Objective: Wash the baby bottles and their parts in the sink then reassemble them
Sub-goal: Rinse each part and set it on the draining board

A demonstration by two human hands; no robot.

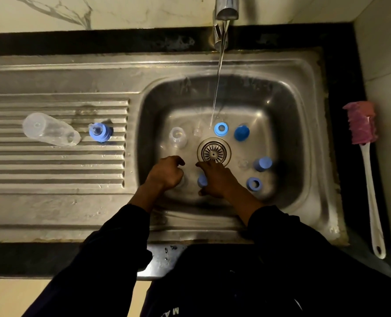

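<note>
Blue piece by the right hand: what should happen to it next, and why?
Probably the right hand should lift the blue piece into the running water: the piece sits at the near side of the sink, away from where the stream lands.

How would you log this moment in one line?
tap running | left hand, right hand in sink near drain | right hand over blue part | clear bottle lying on drainboard | brush on counter
</note>
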